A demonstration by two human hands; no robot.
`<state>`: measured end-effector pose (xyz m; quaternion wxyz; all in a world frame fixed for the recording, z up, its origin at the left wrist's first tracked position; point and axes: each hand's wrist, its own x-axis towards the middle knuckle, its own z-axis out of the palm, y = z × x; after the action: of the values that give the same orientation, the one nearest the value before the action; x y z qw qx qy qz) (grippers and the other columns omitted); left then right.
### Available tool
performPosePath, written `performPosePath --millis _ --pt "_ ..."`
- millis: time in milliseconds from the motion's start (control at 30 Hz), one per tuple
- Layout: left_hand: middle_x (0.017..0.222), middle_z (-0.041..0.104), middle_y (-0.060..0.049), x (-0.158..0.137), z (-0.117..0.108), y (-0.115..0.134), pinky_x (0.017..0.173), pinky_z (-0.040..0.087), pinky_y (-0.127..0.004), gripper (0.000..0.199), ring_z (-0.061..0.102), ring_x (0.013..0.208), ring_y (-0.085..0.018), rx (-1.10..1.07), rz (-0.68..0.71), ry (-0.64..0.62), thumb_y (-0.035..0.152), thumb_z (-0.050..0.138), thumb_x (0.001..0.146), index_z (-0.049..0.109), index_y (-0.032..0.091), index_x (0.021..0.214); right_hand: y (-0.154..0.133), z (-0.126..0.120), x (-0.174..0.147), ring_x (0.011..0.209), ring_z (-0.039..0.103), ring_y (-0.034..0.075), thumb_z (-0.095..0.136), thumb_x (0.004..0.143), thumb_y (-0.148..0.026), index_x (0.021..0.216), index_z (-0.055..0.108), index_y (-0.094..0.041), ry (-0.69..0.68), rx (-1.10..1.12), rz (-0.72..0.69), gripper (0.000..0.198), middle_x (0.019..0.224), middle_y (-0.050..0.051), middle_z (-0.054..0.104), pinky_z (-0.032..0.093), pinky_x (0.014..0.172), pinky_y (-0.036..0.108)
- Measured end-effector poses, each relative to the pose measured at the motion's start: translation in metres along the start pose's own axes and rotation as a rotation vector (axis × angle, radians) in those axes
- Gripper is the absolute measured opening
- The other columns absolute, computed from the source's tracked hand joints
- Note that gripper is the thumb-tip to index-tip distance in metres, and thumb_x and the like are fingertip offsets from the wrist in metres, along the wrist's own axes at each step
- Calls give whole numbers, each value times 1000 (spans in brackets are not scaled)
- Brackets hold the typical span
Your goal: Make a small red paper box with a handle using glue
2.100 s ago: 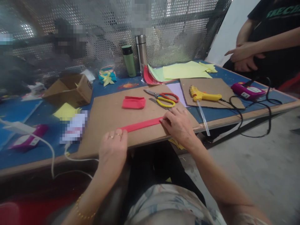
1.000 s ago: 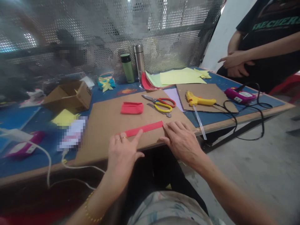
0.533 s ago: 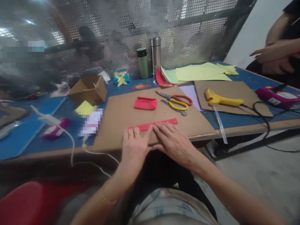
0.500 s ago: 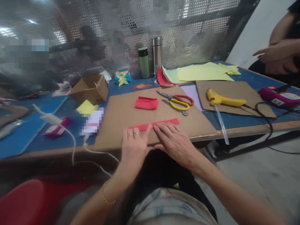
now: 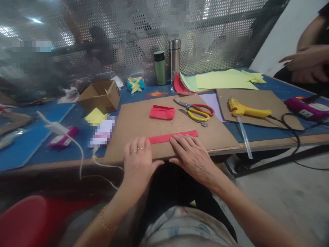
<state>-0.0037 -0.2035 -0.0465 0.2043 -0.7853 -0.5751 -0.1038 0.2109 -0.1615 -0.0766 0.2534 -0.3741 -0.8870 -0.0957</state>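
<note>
A folded red paper strip (image 5: 162, 138) lies flat near the front of a cardboard sheet (image 5: 133, 120). My left hand (image 5: 138, 161), with rings on it, rests flat over the strip's left end, thumb stretched out toward the right. My right hand (image 5: 191, 156) lies on the strip right of its middle, fingers extended and pressing it down. Behind the strip sits a folded red paper piece (image 5: 162, 113). To its right are scissors (image 5: 197, 111) with one red and one yellow handle, their blades apart.
A yellow glue gun (image 5: 248, 110) with a clear glue stick rests on another cardboard piece (image 5: 267, 97) at right. An open cardboard box (image 5: 100, 97), a green tumbler (image 5: 159, 68) and a steel flask (image 5: 175, 56) stand behind. Another person's hands (image 5: 305, 65) show at far right.
My left hand has slid left along the strip to its left end, uncovering more of its middle. My right hand stays at the same place on the strip.
</note>
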Motion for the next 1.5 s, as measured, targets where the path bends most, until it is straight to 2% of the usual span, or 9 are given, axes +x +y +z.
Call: performPosePath --millis 100,267,467,667,867,967,1133,1300,1500 --pt "126 70 -23 16 1 2 100 43 -50 59 61 116 -37 -98 127 -10 54 66 96 67 9 135 0 -5 2 122 61 33 56 104 -45 139 60 -9 -9 46 19 50 133 23 67 50 102 49" --pt "107 74 -12 39 5 -8 83 41 -40 28 62 97 -27 -155 173 -32 27 50 106 75 16 112 22 -20 8 103 63 25 48 109 -32 118 71 -16 -39 308 83 30 118 15 69 53 92 42" --pt "101 73 -10 57 8 -23 80 40 -37 23 62 97 -25 -221 220 -85 22 53 105 73 16 97 64 -17 18 94 60 22 54 105 -24 99 75 -17 21 395 35 23 99 10 67 50 86 37" --pt "93 72 -11 64 4 -25 77 38 -40 31 62 87 -25 -98 293 -87 17 44 105 73 16 93 68 -12 25 86 53 20 43 109 -23 93 73 -16 -17 301 -72 35 93 10 64 45 80 35" --pt "95 73 -10 79 0 -31 79 43 -38 27 63 90 -24 -356 152 -256 21 47 103 72 17 91 69 -10 30 81 51 19 43 108 -21 84 66 -17 -14 250 -43 33 87 8 63 39 76 32" --pt "94 73 -8 88 -3 -35 79 45 -37 23 63 88 -23 -510 55 -359 21 49 100 69 19 91 71 -13 37 81 55 19 48 106 -19 83 65 -17 -78 283 4 28 87 8 66 40 75 31" --pt "91 68 -4 94 -6 -40 73 44 -34 11 59 83 -21 -628 -56 -428 23 50 97 58 21 89 74 -17 46 82 60 18 57 99 -13 88 68 -18 -179 314 179 16 90 6 71 39 73 29" --pt "86 64 -3 95 0 -41 72 41 -34 17 57 81 -21 -588 16 -437 23 48 98 54 21 83 74 -13 46 83 60 17 53 100 -11 92 72 -17 -164 309 161 22 92 6 69 40 74 28" --pt "100 66 -12 87 4 -28 82 43 -41 19 59 95 -28 -250 74 -255 18 50 99 67 18 92 73 -8 41 92 57 21 55 101 -15 98 77 -18 -85 266 154 23 95 8 63 42 81 34"
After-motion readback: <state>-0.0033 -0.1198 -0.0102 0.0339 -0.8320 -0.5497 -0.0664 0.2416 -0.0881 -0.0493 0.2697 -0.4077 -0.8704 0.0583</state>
